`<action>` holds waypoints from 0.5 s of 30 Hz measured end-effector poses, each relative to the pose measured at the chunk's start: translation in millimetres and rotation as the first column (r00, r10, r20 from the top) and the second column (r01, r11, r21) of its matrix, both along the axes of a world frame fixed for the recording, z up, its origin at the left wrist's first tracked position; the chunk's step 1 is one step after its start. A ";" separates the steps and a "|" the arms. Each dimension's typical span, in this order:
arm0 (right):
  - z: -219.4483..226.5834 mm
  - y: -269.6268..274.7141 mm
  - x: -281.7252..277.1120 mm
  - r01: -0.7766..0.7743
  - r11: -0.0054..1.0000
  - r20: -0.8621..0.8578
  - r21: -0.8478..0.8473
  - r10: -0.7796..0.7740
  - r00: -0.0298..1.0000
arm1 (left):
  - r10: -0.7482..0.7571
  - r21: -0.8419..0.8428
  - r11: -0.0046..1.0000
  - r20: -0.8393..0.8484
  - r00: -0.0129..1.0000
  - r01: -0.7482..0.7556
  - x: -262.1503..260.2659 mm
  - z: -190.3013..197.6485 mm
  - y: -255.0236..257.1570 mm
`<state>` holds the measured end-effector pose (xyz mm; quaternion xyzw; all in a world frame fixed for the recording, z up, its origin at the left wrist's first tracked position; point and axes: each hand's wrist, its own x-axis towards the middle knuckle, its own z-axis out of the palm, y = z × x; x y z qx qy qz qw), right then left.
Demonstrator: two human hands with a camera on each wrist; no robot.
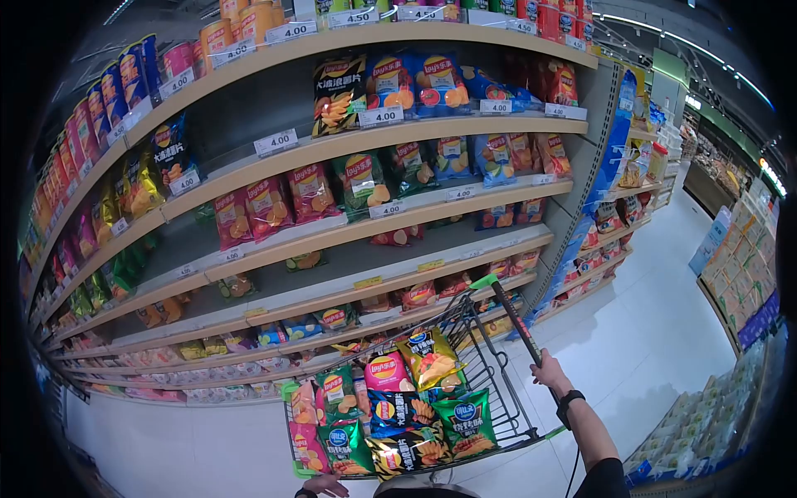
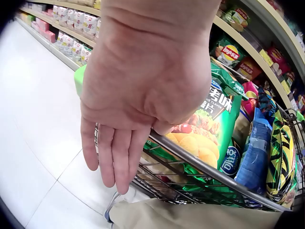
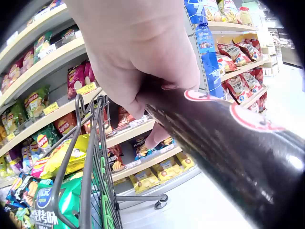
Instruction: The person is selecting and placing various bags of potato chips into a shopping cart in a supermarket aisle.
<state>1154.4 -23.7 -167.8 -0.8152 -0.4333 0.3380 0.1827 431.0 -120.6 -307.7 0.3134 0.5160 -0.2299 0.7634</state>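
A wire shopping cart [image 1: 523,397] stands below me, full of chip bags, among them a green bag [image 1: 465,425], a yellow bag [image 1: 430,357] and a black bag [image 1: 408,451]. My right hand [image 1: 551,373] is curled round the cart's dark handle bar [image 1: 516,321]; the right wrist view shows the fingers wrapped round this thick bar [image 3: 214,138]. My left hand [image 2: 138,95] rests at the cart's metal rim [image 2: 200,164], its fingers straight and hanging down outside the basket, beside a green bag [image 2: 209,129]. The thumb is mostly hidden.
Long curved shelves [image 1: 349,143] of chip bags and price tags run along the left and front. A blue-edged end rack [image 1: 581,228] with red bags stands to the right. Stacked boxes [image 1: 735,266] and a low display [image 1: 697,427] line the right side. White floor [image 1: 639,332] lies between.
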 end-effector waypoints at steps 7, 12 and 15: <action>3.1 6.1 27.9 0.047 0.999 0.142 -0.025 -0.043 0.989 | -0.170 -0.065 0.981 0.145 0.975 0.181 14.9 -40.1 17.4; 6.6 10.0 51.5 0.089 0.996 -0.013 0.004 -0.089 0.996 | -0.209 -0.039 0.976 0.142 0.968 0.216 36.5 -34.2 28.5; 10.2 13.8 64.9 0.071 0.997 -0.088 -0.007 -0.071 0.994 | -0.188 -0.007 0.982 0.120 0.975 0.190 49.6 -30.8 28.8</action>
